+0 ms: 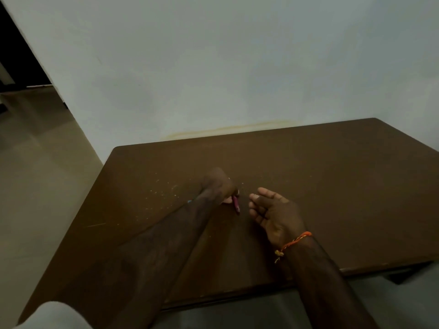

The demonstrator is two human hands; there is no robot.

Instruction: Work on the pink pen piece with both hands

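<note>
A: Though dim in the head view, left hand (pixel 217 186) curled round a small pink-red stick (pixel 236 203), maybe a crayon or pencil stub, low end touching the brown table (pixel 332 186).

B: Right hand (pixel 273 214)?

A: Relaxed, fingers loosely spread, holding nothing, just beside the stick.

B: Handling?

A: Probably light, stiff, snappable. Best pinched mid-shaft, gently. Pale crumbs (pixel 164 193) scattered near the left hand.
</note>
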